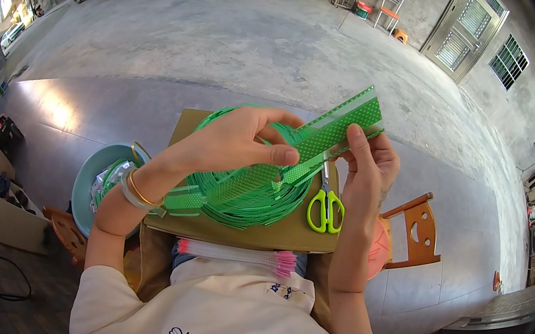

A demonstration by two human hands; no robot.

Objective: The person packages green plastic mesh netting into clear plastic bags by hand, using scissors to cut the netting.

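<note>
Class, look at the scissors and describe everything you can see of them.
The scissors have two bright yellow-green loop handles, apparently plastic, and narrow grey blades that look like metal. They lie on the brown tabletop, just right of the coiled green strips. The handles point toward the person and the blades away. The blades look nearly closed, though their tips are hard to make out near the raised strip. Neither hand grips them.

A flat, rectangular table with an olive-brown top (pixel 252 235) carries a wide, round coil of bright green, flat plastic strips (pixel 255 209). Just right of the coil lie metal scissors with yellow-green plastic handles (pixel 324 197), blades pointing away from the person.
</note>
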